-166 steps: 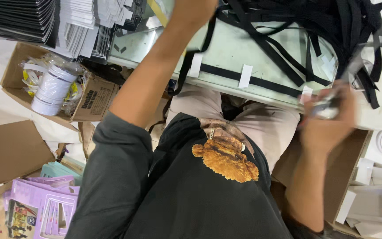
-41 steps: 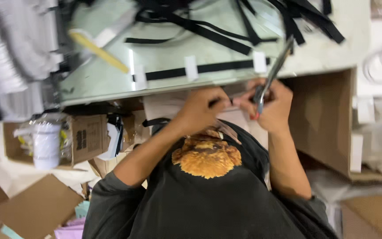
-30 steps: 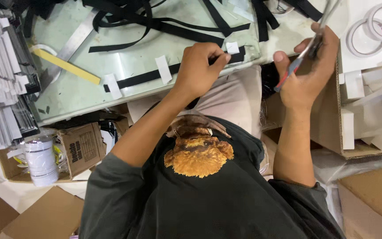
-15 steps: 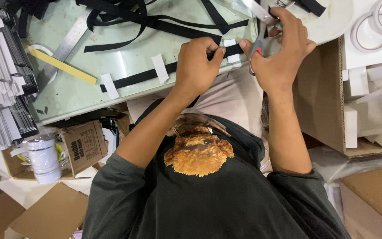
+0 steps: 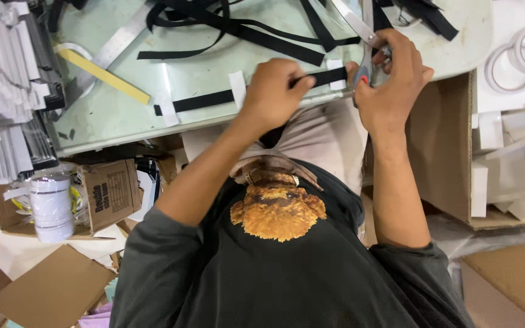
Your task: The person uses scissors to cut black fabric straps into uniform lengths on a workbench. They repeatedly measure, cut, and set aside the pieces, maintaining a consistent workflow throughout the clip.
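My left hand presses on a black strap that lies along the near edge of the glass-topped table, held flat by white tape tabs. My right hand grips a pair of scissors with red-lined handles, their blades pointing away over the table, right at the strap's right end. The two hands are close together, almost touching.
A tangle of black straps covers the far table. A metal ruler and a yellow strip lie at left. Tape rolls and white boxes sit right; a cardboard box holding white rolls is lower left.
My right hand brought the scissors from out at the right in to the strap's end beside my left hand. My left hand came down from the far table onto the strap.
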